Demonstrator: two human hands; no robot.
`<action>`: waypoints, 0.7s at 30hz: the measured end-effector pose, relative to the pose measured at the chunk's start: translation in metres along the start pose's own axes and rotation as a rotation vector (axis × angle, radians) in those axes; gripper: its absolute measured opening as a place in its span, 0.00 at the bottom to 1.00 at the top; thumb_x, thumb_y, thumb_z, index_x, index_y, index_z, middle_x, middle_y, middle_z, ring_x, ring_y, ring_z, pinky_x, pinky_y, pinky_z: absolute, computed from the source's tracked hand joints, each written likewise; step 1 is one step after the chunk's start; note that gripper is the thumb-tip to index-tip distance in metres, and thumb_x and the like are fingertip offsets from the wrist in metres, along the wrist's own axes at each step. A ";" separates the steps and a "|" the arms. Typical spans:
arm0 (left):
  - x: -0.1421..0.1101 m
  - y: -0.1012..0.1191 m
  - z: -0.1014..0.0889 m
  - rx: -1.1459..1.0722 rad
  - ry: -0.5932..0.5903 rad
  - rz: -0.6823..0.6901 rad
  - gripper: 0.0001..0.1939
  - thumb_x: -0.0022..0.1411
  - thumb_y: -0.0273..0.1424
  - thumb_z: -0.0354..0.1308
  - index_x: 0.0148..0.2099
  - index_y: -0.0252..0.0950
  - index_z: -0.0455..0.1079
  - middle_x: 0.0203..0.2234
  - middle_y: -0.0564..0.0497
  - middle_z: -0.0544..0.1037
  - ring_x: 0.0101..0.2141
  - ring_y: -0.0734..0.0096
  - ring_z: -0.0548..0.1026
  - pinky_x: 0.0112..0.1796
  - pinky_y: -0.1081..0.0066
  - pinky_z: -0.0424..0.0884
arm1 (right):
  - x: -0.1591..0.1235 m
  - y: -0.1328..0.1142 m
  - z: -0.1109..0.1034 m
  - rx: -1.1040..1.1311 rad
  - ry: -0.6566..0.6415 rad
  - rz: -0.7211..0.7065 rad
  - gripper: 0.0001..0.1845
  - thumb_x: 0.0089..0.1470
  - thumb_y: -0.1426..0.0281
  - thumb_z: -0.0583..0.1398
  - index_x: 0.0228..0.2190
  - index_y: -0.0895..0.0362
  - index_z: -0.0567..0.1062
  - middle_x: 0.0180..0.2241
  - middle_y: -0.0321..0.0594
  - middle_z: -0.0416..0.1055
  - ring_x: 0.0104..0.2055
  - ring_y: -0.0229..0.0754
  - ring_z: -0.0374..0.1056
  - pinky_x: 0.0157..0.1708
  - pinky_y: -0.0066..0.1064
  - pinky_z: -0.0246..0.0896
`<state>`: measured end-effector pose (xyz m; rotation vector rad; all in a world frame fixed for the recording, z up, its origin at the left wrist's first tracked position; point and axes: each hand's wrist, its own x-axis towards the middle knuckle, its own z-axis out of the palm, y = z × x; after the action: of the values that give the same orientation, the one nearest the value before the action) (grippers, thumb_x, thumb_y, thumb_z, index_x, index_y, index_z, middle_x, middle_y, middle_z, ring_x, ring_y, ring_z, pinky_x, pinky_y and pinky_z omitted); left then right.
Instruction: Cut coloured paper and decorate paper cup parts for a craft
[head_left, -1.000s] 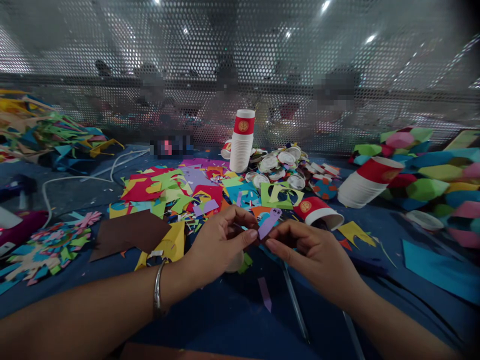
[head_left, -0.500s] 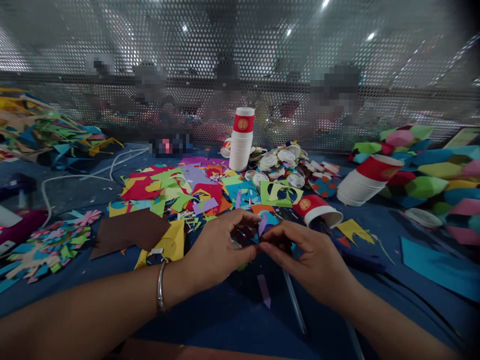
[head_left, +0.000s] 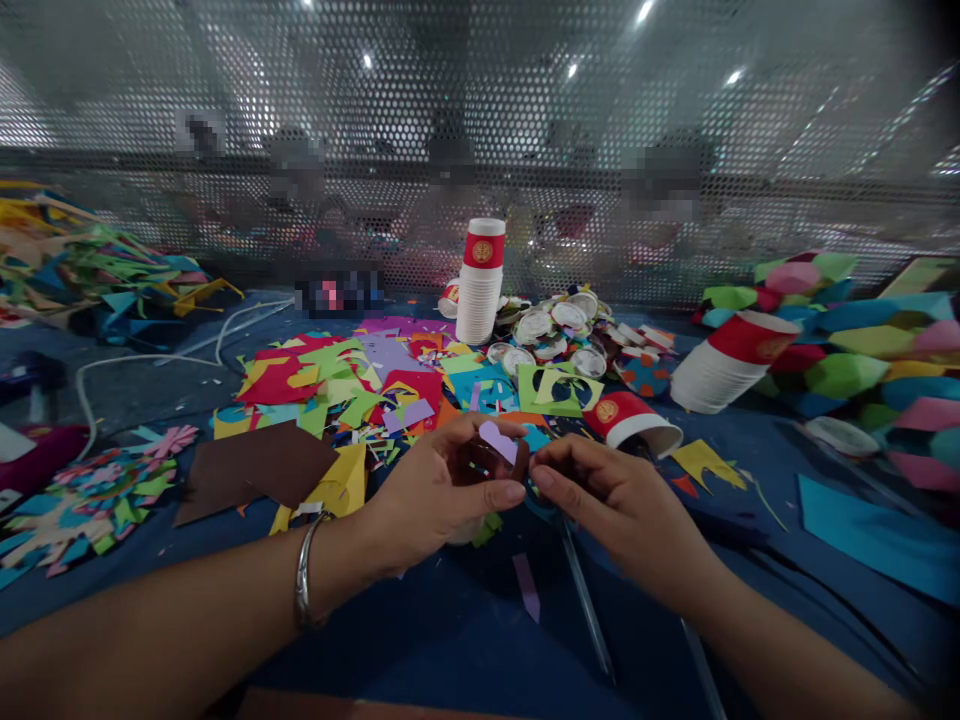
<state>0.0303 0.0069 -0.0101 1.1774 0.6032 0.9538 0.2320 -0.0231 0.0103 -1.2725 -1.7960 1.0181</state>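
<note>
My left hand [head_left: 439,492] and my right hand [head_left: 611,500] meet over the middle of the blue table [head_left: 450,640]. Both pinch a small dark brown paper piece [head_left: 480,462] with a lilac paper cutout [head_left: 499,441] lying on top of it. The left thumb and fingers curl round its left side. The right fingertips press its right edge. A silver bangle [head_left: 304,580] circles my left wrist. Under the hands lie a lilac paper strip [head_left: 527,588] and a thin grey rod [head_left: 589,610].
Coloured paper scraps [head_left: 352,385] litter the table beyond the hands. A brown sheet [head_left: 255,465] lies at left. An upright stack of red-and-white cups [head_left: 480,282], a tipped stack [head_left: 731,365], a single tipped cup [head_left: 634,420] and lids [head_left: 559,335] sit behind. Folded paper shapes [head_left: 855,360] pile at right. A perforated metal screen [head_left: 480,130] closes the back.
The lilac cutout, held upright between my fingertips a second ago, has been turned down and now lies flat on the brown piece. Both hands have drawn closer together.
</note>
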 end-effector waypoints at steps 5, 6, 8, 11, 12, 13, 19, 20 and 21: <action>-0.001 -0.001 0.002 -0.041 -0.042 -0.056 0.23 0.52 0.28 0.73 0.51 0.39 0.75 0.37 0.52 0.77 0.37 0.73 0.73 0.42 0.71 0.68 | 0.002 0.002 0.000 0.147 -0.034 0.072 0.14 0.62 0.58 0.61 0.32 0.55 0.74 0.25 0.31 0.66 0.25 0.33 0.60 0.24 0.25 0.56; -0.001 0.000 0.003 -0.044 -0.041 -0.069 0.23 0.52 0.28 0.73 0.50 0.39 0.75 0.37 0.52 0.77 0.37 0.73 0.73 0.41 0.71 0.68 | 0.002 0.003 0.000 0.155 -0.032 0.076 0.15 0.62 0.58 0.62 0.31 0.56 0.74 0.25 0.31 0.67 0.25 0.33 0.60 0.25 0.25 0.56; -0.002 0.001 0.005 -0.040 -0.024 -0.083 0.22 0.52 0.28 0.73 0.50 0.39 0.75 0.37 0.52 0.78 0.37 0.73 0.73 0.40 0.72 0.68 | 0.001 0.005 0.000 0.160 -0.032 0.077 0.15 0.62 0.58 0.62 0.31 0.56 0.74 0.25 0.31 0.66 0.25 0.33 0.60 0.25 0.24 0.56; -0.002 0.002 0.005 -0.002 0.026 -0.107 0.20 0.54 0.29 0.71 0.50 0.38 0.75 0.36 0.52 0.78 0.35 0.74 0.73 0.37 0.74 0.68 | 0.000 0.005 0.001 0.123 -0.029 0.063 0.14 0.63 0.58 0.61 0.31 0.56 0.73 0.25 0.31 0.66 0.25 0.33 0.59 0.25 0.25 0.56; -0.002 0.003 0.005 0.022 0.046 -0.112 0.20 0.54 0.29 0.70 0.49 0.37 0.74 0.35 0.53 0.78 0.33 0.75 0.73 0.35 0.74 0.68 | 0.001 0.004 0.001 0.098 -0.027 0.055 0.14 0.63 0.58 0.60 0.31 0.56 0.73 0.25 0.31 0.66 0.26 0.33 0.60 0.25 0.25 0.56; -0.002 0.003 0.004 0.050 0.073 -0.113 0.20 0.55 0.30 0.70 0.49 0.37 0.74 0.34 0.53 0.77 0.32 0.75 0.73 0.34 0.74 0.68 | 0.001 0.004 0.001 0.068 -0.026 0.046 0.14 0.63 0.59 0.60 0.32 0.55 0.73 0.25 0.31 0.67 0.26 0.34 0.60 0.26 0.25 0.56; 0.001 0.008 -0.002 0.105 0.250 -0.110 0.19 0.53 0.30 0.69 0.46 0.36 0.71 0.28 0.56 0.76 0.29 0.75 0.72 0.30 0.74 0.67 | -0.003 -0.003 -0.010 -0.190 0.009 0.023 0.12 0.63 0.60 0.59 0.32 0.54 0.74 0.27 0.33 0.69 0.29 0.37 0.64 0.28 0.27 0.59; 0.002 0.008 -0.003 0.091 0.261 -0.103 0.16 0.52 0.30 0.69 0.43 0.36 0.71 0.28 0.56 0.76 0.29 0.75 0.71 0.31 0.75 0.67 | -0.005 -0.004 -0.013 -0.235 0.017 0.024 0.12 0.63 0.60 0.59 0.32 0.53 0.75 0.27 0.33 0.70 0.29 0.37 0.65 0.28 0.27 0.59; 0.002 0.008 -0.003 0.077 0.271 -0.092 0.13 0.52 0.29 0.69 0.40 0.36 0.72 0.28 0.56 0.76 0.29 0.76 0.71 0.31 0.75 0.67 | -0.008 -0.005 -0.017 -0.284 0.025 0.030 0.12 0.63 0.60 0.58 0.33 0.53 0.75 0.27 0.33 0.70 0.28 0.37 0.65 0.27 0.26 0.60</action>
<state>0.0264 0.0106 -0.0029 1.0853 0.9107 1.0267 0.2471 -0.0285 0.0215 -1.4776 -1.9586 0.7778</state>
